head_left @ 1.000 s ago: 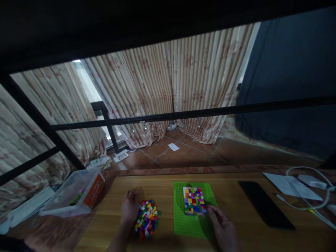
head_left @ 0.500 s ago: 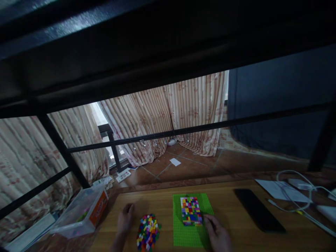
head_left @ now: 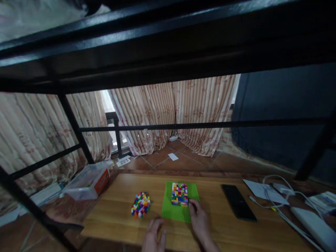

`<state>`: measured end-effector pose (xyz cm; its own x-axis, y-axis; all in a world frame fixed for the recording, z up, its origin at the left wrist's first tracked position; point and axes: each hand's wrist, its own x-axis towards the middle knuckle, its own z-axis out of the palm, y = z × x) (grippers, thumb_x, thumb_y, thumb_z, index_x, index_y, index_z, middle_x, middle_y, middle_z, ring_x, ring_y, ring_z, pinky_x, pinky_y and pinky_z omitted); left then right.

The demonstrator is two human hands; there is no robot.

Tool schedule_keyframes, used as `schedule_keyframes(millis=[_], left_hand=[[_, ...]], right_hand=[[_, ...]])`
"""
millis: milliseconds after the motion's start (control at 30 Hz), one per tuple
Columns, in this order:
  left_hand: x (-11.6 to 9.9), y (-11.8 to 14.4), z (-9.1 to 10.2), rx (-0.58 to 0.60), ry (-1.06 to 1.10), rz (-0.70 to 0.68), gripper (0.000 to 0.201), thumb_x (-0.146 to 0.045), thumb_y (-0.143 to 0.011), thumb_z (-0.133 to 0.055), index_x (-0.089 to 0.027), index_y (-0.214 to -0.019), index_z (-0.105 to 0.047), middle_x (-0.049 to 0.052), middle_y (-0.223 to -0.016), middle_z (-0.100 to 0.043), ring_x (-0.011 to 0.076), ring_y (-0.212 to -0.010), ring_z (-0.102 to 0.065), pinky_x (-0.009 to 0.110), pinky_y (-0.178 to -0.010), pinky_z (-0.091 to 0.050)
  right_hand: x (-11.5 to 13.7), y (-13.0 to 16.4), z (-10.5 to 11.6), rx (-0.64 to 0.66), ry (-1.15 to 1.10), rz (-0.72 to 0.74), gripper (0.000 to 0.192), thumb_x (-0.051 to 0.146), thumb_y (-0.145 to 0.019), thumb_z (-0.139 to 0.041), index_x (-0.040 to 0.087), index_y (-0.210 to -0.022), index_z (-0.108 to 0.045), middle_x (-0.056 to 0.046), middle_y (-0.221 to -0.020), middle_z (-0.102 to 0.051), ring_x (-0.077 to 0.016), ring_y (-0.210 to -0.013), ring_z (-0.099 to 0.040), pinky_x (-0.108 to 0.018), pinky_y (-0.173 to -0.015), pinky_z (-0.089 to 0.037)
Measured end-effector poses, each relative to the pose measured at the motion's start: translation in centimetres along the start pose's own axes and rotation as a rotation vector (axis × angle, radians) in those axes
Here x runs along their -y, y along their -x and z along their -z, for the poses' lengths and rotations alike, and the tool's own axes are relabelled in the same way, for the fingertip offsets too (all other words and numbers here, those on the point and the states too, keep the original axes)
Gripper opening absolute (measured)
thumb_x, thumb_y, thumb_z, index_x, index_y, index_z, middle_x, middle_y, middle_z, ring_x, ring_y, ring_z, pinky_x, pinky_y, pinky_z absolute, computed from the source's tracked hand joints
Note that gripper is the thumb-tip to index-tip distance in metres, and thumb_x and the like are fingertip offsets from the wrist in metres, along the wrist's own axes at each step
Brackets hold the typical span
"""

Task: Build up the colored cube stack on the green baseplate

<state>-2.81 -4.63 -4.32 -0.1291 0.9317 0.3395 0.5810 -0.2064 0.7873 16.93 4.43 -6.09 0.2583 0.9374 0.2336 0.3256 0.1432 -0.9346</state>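
Table (head_left: 118,213) — baseplate (head_left: 178,208), bricks (head_left: 141,204), phone (head_left: 238,207).

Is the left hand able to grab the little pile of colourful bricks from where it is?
Probably yes. The left hand rests flat on the wooden table, near its front edge, and the pile of small multicoloured plastic bricks lies just ahead to its left, with only bare tabletop between them.

Home room: curtains (head_left: 157,115), tiled floor (head_left: 183,161)
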Motion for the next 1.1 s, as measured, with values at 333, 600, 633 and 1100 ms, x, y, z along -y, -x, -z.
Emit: schedule_keyframes(millis=[333, 600, 633, 1100], left_hand=[[-4.4, -2.1, -2.8, 0.263, -0.375, -0.112, 0.051, -0.014, -0.078, -0.055, -0.018, -0.129, -0.056, 0.011, -0.139, -0.053, 0.0275, -0.128, -0.048, 0.047, -0.111, -0.039], [-3.5, -0.9, -3.3, 0.3, -0.42, -0.154, 0.042, -0.025, -0.086, -0.055, -0.021, -0.128, -0.055, 0.007, -0.139, -0.054, 0.0251, -0.127, -0.047, 0.048, -0.111, -0.038], [-3.5, -0.7, -3.2, 0.309, -0.412, -0.151, 0.042, -0.026, -0.087, -0.055, -0.022, -0.129, -0.054, 0.007, -0.139, -0.053, 0.0251, -0.128, -0.046, 0.048, -0.111, -0.038], [1.1, 1.5, 4.3, -0.119, -0.336, 0.152, 0.025, -0.015, -0.089, -0.046, -0.02, -0.108, -0.06, 0.007, -0.106, -0.065, 0.019, -0.102, -0.061, 0.036, -0.094, -0.052]], right_hand=[[-0.2, 1.0, 1.9, 0.141, 0.072, 0.086, 0.036, 0.045, -0.085, -0.046, 0.019, -0.096, -0.068, -0.01, -0.094, -0.073, -0.0238, -0.088, -0.068, -0.036, -0.082, -0.05], [-0.8, 1.8, 2.9, 0.21, 0.152, 0.086, 0.034, 0.046, -0.085, -0.047, 0.02, -0.092, -0.068, -0.01, -0.099, -0.071, -0.0237, -0.091, -0.066, -0.035, -0.081, -0.05], [-0.9, 1.9, 3.0, 0.219, 0.162, 0.087, 0.034, 0.046, -0.085, -0.046, 0.02, -0.092, -0.068, -0.01, -0.099, -0.07, -0.0237, -0.092, -0.066, -0.035, -0.082, -0.05], [-2.1, 2.5, 3.9, 0.309, 0.352, 0.259, 0.039, 0.052, -0.09, -0.044, 0.02, -0.092, -0.067, -0.012, -0.104, -0.068, -0.0248, -0.095, -0.063, -0.037, -0.086, -0.048]])
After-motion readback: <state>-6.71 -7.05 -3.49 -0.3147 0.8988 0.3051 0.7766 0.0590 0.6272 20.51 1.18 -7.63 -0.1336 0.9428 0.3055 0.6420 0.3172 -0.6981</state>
